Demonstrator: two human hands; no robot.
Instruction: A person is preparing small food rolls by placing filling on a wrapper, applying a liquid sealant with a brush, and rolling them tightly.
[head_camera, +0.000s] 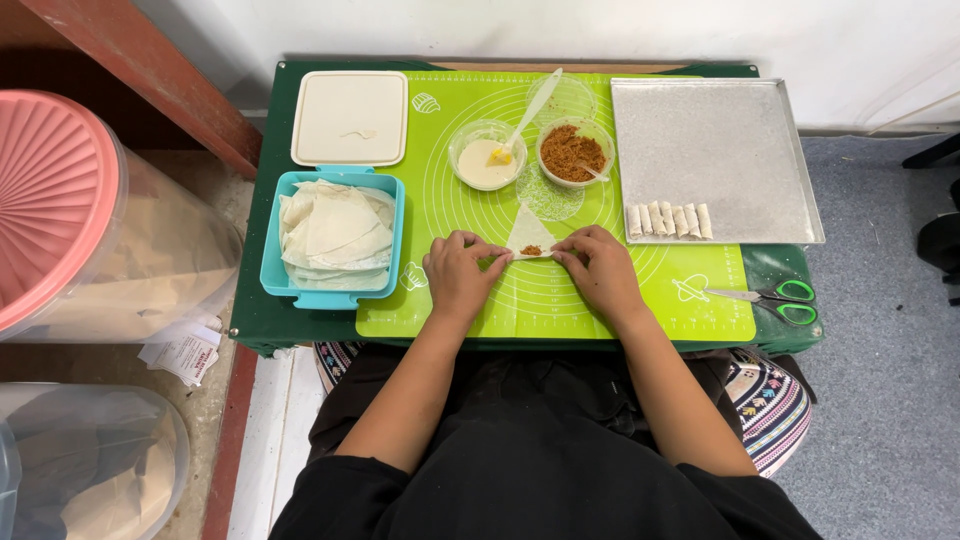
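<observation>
A triangular pastry wrapper (527, 228) lies on the green silicone mat (600, 290) with a small heap of brown filling (531, 250) near its lower edge. My left hand (458, 273) pinches the wrapper's lower left corner. My right hand (598, 266) grips the lower right corner, and both sets of fingers fold the bottom edge over the filling. Beyond the wrapper stand a bowl of pale paste (485, 160) with a spoon in it and a bowl of brown filling (573, 152).
A turquoise box of stacked wrappers (335, 240) sits at the left, its cream lid (351, 117) behind it. A metal tray (715, 150) at the right holds several finished rolls (668, 220). Green-handled scissors (775, 298) lie at the front right. Large plastic containers stand on the floor at left.
</observation>
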